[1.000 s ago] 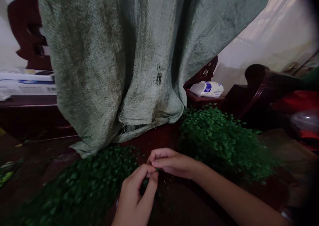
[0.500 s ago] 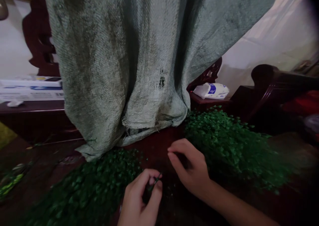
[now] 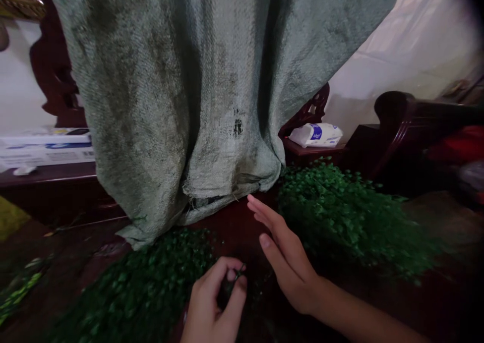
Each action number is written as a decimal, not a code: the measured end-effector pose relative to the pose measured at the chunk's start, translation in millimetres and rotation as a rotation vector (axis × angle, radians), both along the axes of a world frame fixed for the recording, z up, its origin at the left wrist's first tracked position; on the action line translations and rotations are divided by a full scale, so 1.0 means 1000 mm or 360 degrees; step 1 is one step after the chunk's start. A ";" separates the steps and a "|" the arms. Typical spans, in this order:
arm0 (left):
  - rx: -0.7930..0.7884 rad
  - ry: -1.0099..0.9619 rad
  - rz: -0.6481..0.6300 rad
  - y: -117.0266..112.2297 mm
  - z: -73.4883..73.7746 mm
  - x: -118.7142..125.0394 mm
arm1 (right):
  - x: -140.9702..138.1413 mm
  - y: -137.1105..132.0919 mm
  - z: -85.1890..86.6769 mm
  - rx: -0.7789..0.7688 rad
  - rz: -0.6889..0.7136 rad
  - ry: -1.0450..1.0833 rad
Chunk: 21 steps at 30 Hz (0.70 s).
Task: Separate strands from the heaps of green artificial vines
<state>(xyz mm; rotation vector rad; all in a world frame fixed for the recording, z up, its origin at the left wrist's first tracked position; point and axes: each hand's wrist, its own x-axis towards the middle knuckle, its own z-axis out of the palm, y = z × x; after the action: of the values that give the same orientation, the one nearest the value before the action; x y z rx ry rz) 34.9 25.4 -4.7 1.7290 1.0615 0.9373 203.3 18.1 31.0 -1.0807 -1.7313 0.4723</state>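
Note:
Between thumb and fingertips, my left hand (image 3: 215,297) pinches a small dark green stem (image 3: 239,271). My right hand (image 3: 289,260) is open beside it, fingers stretched out and thumb apart, holding nothing. To the left of my left hand spreads a pile of small-leaved green plants (image 3: 136,287), dim in the low light. Another leafy green heap (image 3: 344,212) lies to the right, just past my right hand. Both hands are over a dark red wooden surface (image 3: 230,227).
A large grey-green woven sack (image 3: 159,91) hangs in front, frayed at its hem and torn in the middle. A tissue pack (image 3: 317,135) lies on dark wooden furniture at right. White boxes (image 3: 49,149) rest on a bench at left. A carved armrest (image 3: 395,111) stands far right.
My right hand has gone from a near-closed pinch to stretched, parted fingers. The left hand keeps its pinch on the stem. The view has shifted slightly.

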 end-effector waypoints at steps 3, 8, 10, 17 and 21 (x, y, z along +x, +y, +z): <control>-0.0163 -0.0043 0.0052 -0.001 0.000 0.000 | -0.001 0.001 0.000 -0.0061 -0.0068 0.0147; -0.0422 -0.0459 0.0037 0.004 -0.004 -0.003 | -0.003 0.001 0.005 -0.0042 -0.0071 0.0154; -0.0534 -0.0674 -0.0034 0.008 -0.009 -0.004 | -0.005 -0.002 0.009 0.0007 0.0001 0.0044; -0.0772 -0.0980 -0.0067 0.008 -0.013 -0.003 | -0.014 -0.009 0.009 0.0080 0.0394 -0.0480; -0.0701 -0.0881 -0.0011 0.010 -0.013 -0.004 | -0.015 -0.006 0.002 0.0128 0.0313 -0.0630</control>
<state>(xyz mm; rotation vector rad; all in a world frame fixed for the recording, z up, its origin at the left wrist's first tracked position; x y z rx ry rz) 31.3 35.2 -18.1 1.0272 0.8105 1.0078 187.9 12.0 32.9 -0.9977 -2.1996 0.3192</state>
